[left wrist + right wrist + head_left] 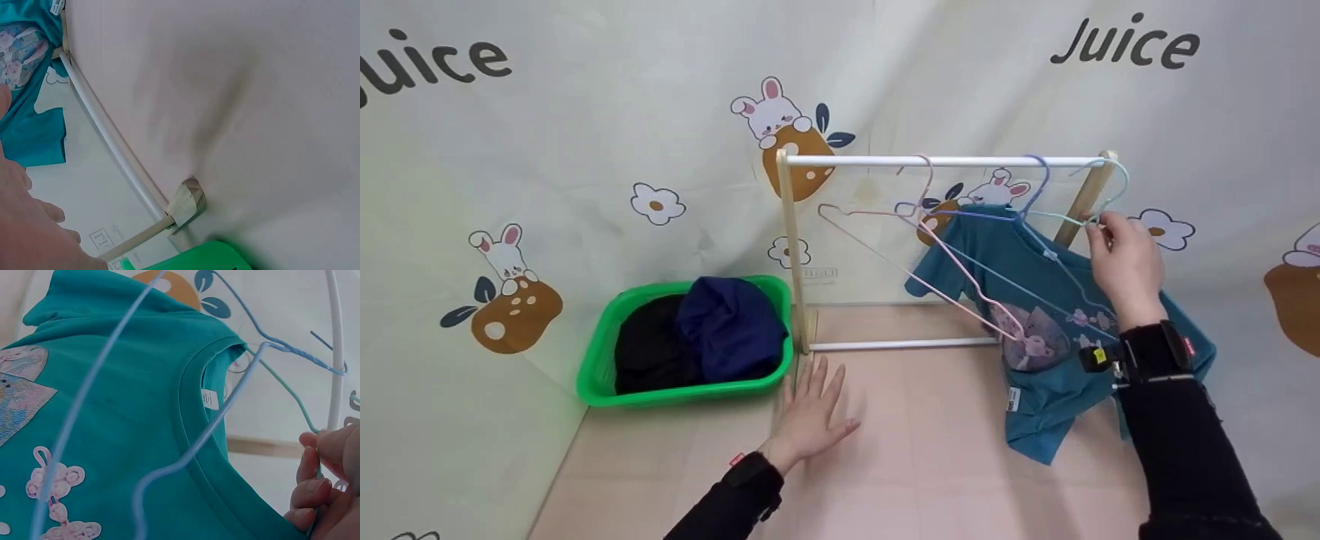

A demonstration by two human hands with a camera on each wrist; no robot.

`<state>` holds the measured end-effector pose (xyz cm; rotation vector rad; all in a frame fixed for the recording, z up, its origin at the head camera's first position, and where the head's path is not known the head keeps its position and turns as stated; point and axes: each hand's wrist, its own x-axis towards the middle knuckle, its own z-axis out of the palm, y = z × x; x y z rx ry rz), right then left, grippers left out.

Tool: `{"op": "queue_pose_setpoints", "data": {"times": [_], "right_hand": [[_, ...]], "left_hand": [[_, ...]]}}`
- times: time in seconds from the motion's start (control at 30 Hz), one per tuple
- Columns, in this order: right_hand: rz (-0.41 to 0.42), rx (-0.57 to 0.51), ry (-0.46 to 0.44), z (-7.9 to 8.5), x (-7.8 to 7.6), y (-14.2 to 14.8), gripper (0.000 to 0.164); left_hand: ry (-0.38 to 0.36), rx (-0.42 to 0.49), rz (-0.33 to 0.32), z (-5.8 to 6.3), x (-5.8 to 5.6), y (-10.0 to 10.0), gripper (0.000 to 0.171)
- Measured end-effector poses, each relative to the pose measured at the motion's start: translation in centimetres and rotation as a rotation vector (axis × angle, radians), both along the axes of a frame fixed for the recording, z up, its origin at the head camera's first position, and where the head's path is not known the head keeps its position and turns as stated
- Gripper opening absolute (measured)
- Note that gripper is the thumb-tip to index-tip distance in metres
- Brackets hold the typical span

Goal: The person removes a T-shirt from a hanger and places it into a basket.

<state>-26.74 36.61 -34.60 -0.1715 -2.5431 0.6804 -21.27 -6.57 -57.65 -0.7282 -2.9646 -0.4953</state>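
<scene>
My right hand [1126,262] pinches a mint-green clothes hanger [1126,180] just under its hook, at the right end of the rack's white top rod [855,160]. A teal T-shirt [982,240] hangs on that hanger, tilted, with a patterned patch and pink trim on its front. In the right wrist view, thumb and fingers curl round the hanger wire beside the shirt's neckline. My left hand [810,420] is spread with straight fingers, holding nothing, low by the rack's left foot. Its fingers also show at the left wrist view's edge.
A pink hanger [877,212] and a purple-blue hanger [1044,180] hang from the rod, overlapping the shirt. A green basket [607,375] with black cloth [652,345] and navy cloth [731,330] stands left of the wooden rack post [793,247]. A printed curtain [585,112] hangs behind.
</scene>
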Motion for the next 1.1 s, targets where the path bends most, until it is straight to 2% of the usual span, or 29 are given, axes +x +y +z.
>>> {"op": "queue_pose_setpoints", "data": {"times": [0.13, 0.5, 0.73, 1.1], "right_hand": [[0.037, -0.042, 0.035, -1.9, 1.0, 1.0, 0.038], [0.087, -0.177, 0.010, -6.5, 3.1, 2.5, 0.036], [0.058, -0.222, 0.020, -9.4, 4.5, 3.5, 0.035], [0.003, -0.304, 0.037, -13.1, 6.6, 4.3, 0.032]], "left_hand": [[-0.013, 0.029, -0.008, -0.2, 0.2, 0.3, 0.085], [-0.021, 0.091, -0.019, -1.5, 0.8, 0.2, 0.084], [-0.023, 0.083, -0.019, -2.1, 1.1, 0.0, 0.085], [-0.043, 0.091, -0.006, -2.9, 1.4, 0.0, 0.083]]}}
